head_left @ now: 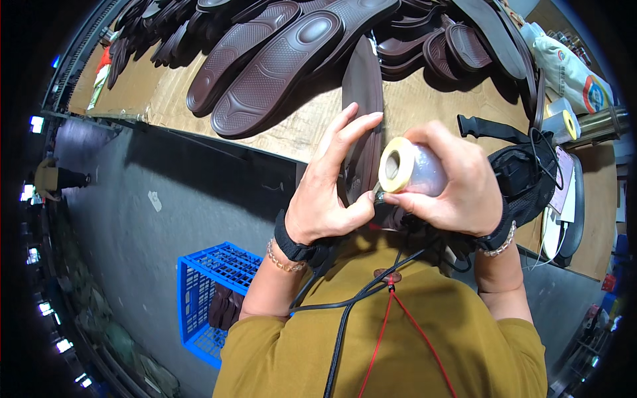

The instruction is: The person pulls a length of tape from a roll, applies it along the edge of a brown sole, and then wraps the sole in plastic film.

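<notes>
My right hand (461, 179) grips a small roll of clear plastic film (426, 174) with a yellowish rim and a hollow core turned toward my left hand. My left hand (330, 182) has its fingers stretched up and apart. Its thumb tip points at the lower edge of the roll, where a small dark piece shows by my right thumb; I cannot make out what it is. Behind the left fingers a dark brown insole (362, 86) reaches over the table's front edge, partly hidden by that hand. Further brown insoles (279, 73) lie on the table just beyond.
The wooden table (159, 93) carries piles of insoles along its far side. To the right are a black mesh pouch (524, 176) with a strap, another film roll (561, 126), a white bag (564, 73) and cables. A blue crate (199, 312) holding brown pieces stands on the floor, lower left.
</notes>
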`<state>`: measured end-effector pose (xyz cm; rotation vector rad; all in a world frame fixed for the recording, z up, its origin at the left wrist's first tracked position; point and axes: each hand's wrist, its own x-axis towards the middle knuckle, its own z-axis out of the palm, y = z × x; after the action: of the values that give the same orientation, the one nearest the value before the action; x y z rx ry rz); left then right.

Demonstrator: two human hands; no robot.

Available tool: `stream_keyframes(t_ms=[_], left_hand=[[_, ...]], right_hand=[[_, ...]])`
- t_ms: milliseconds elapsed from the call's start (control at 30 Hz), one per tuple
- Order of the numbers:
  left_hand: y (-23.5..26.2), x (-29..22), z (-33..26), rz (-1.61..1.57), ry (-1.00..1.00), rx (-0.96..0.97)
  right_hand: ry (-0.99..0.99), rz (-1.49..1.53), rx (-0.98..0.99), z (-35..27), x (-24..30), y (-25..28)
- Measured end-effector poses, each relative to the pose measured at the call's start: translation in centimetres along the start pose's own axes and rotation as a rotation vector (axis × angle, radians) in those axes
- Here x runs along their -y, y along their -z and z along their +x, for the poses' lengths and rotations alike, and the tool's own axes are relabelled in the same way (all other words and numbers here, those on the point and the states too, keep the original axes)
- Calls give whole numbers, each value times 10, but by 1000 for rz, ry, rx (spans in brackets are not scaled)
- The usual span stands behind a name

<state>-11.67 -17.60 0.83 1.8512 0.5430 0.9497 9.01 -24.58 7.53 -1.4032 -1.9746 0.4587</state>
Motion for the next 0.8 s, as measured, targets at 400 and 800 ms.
stream_keyframes(t_ms=[400, 800], left_hand=[[0, -2, 6, -21, -32, -17], [-2, -4, 8, -13, -22, -43]], right_hand=[[72, -170, -389, 14, 0, -10], [137, -253, -469, 6, 9, -8]])
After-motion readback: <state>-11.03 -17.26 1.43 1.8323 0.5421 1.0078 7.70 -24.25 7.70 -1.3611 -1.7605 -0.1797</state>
